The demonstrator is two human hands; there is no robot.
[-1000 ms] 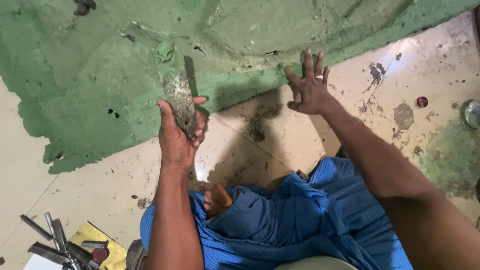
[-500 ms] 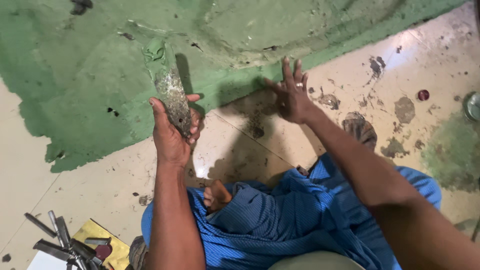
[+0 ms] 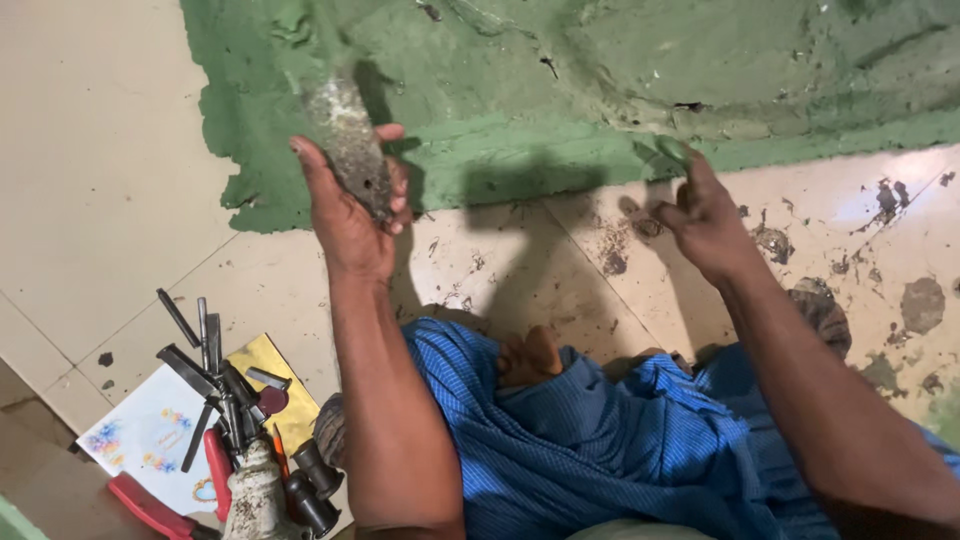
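A: What's each of the hands doing?

B: The left hand (image 3: 350,225) is wrapped around a crusted grey trowel-like tool (image 3: 350,150), thumb on one side and fingers closed over its lower end. The tool is lifted off the floor, its green-smeared tip against the green plaster layer (image 3: 560,90). The right hand (image 3: 705,220) is out at the lower edge of that green layer, fingers bunched and pinching at a bit of the green material. I can't tell how firmly.

A: What could go wrong?

B: In my judgement, the plaster looks soft and uneven, so a heavy press with the tool could gouge it or drag more green onto the tiled floor (image 3: 110,180), which is already spotted with stains. The tool looks caked and could slip in the grip.

A: Anything close by?

B: A heap of metal tools (image 3: 215,385) lies on a yellow card (image 3: 285,405) and a printed sheet (image 3: 145,435) near the left elbow, with red-handled pliers (image 3: 150,505) beside them. The blue cloth (image 3: 600,450) over the person's lap sits close under both arms and could catch drips.
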